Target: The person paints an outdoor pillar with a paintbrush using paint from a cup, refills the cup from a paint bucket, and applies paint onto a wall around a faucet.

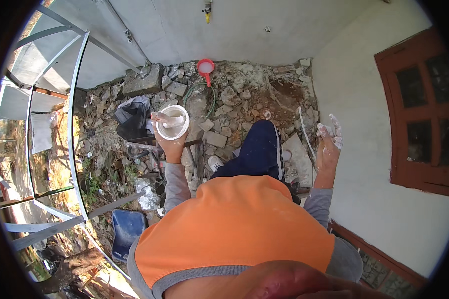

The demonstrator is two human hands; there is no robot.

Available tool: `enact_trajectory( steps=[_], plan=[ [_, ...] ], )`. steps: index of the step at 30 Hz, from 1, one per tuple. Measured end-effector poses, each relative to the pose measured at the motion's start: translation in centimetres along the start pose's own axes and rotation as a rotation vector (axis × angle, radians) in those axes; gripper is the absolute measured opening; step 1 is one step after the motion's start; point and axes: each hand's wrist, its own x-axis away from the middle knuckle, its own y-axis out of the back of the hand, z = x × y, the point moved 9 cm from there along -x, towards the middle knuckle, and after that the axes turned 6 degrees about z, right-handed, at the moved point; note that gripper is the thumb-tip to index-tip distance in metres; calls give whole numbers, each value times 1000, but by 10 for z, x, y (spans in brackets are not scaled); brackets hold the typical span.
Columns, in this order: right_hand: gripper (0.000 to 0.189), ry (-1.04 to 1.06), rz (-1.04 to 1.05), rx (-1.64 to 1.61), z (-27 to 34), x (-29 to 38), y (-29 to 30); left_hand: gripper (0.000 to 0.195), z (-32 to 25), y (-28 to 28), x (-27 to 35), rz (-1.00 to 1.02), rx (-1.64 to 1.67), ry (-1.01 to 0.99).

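My left hand (169,144) holds a round white tub (177,130) from below and at its side, with the thumb hooked over the rim. Pale, wet-looking material lies inside the tub and coats the thumb. My right hand (328,144) is raised near the right wall, its fingers apart and smeared with white paste, with nothing seen in it. Beyond the tub, a red plastic dipper (205,66) with cloudy liquid stands on the rubble at the foot of the far wall.
Broken stones (215,138) cover the ground. A black bucket (133,127) and metal stand are at left, a blue plastic container (128,231) lower left. Metal framing (75,123) rises at far left. A brown window frame (400,149) is on the right wall, a yellow-handled tap (208,17) on the far wall.
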Motion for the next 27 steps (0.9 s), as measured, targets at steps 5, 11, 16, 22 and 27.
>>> enact_trajectory(
  steps=[5,11,16,22,27],
  plan=[
    [41,47,-39,73,-6,-78,-17,96,14,-27,-61,-94,18,61],
    [27,-173,453,180,-102,-254,-156,95,58,-59,-124,-172,-89,149],
    [26,461,773,739,-166,-422,-331,88,127,-110,-179,-249,-129,138],
    [30,1153,1148,1202,-239,-505,-494,81,252,-184,-259,-417,-16,207],
    [23,1392,1396,1161,-277,-519,-516,89,325,-249,-318,-393,-73,224]
  ],
)
